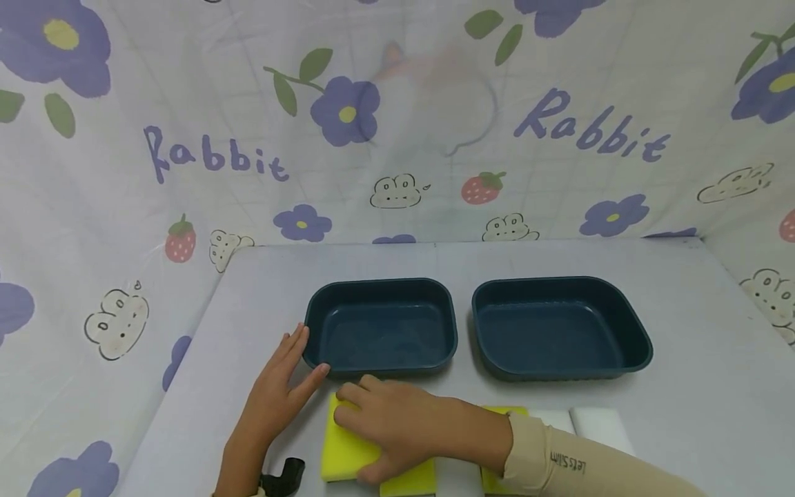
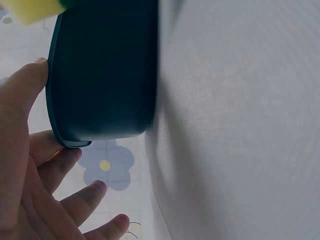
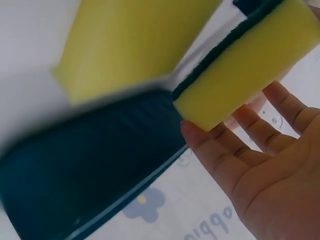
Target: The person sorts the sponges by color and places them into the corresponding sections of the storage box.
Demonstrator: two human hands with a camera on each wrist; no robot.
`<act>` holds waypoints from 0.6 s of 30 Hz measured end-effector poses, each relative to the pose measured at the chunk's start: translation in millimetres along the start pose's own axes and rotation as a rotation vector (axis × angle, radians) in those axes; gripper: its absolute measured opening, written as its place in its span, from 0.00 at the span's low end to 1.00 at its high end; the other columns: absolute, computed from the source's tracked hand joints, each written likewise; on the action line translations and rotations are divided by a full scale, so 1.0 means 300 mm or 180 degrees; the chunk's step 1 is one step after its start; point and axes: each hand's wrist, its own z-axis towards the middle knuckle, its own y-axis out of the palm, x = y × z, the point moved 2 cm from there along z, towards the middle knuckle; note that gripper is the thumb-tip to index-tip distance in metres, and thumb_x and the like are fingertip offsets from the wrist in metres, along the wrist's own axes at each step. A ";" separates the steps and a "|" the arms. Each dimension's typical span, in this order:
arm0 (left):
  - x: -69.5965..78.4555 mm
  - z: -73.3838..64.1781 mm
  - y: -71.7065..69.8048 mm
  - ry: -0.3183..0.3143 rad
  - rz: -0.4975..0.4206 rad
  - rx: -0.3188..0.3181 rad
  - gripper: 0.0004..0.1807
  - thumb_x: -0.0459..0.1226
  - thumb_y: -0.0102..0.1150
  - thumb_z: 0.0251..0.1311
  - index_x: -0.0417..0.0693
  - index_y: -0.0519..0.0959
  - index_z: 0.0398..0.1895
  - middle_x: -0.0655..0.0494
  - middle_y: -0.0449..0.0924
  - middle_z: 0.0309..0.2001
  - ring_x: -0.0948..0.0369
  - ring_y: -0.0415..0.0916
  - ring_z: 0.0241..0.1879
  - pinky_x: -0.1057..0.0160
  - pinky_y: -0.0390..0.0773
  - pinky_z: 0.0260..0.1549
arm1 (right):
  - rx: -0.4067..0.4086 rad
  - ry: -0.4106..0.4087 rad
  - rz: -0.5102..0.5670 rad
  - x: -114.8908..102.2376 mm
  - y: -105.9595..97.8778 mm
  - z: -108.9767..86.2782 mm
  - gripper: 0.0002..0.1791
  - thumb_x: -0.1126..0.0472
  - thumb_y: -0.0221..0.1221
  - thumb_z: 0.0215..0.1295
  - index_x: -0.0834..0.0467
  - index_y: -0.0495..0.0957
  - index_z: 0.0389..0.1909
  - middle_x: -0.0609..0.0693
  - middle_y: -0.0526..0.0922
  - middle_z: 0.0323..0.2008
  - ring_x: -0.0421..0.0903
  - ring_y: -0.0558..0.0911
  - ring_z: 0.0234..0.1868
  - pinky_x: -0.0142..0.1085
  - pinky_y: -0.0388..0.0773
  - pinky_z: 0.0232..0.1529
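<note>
My left hand (image 1: pixel 273 397) rests at the near left corner of a dark teal rectangular tub (image 1: pixel 385 338). In the left wrist view, the thumb touches the tub's rim (image 2: pixel 52 100) and the other fingers spread loosely past its corner. My right hand (image 1: pixel 400 421) grips a yellow sponge (image 1: pixel 348 452) just in front of that tub. A dark green scouring layer on the sponge (image 3: pixel 235 70) shows in the right wrist view, with fingertips along its yellow side. The thumb is mostly hidden there. Nothing lies inside the tub.
A second teal tub (image 1: pixel 559 338) stands to the right. Along the near edge lie another yellow sponge (image 1: pixel 413 481), a white block (image 1: pixel 459 478) and more white pieces (image 1: pixel 601 426), partly covered by the right forearm. A patterned cloth (image 1: pixel 397 124) hangs behind the table.
</note>
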 end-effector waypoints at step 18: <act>0.002 -0.003 0.012 -0.0063 0.0073 -0.0030 0.43 0.57 0.58 0.68 0.48 0.56 0.79 0.53 0.51 0.79 0.43 0.47 0.76 0.36 0.56 0.67 | 0.0265 0.0297 0.0529 0.095 -0.090 -0.032 0.31 0.40 0.64 0.60 0.51 0.73 0.61 0.48 0.71 0.63 0.42 0.71 0.49 0.26 0.73 0.45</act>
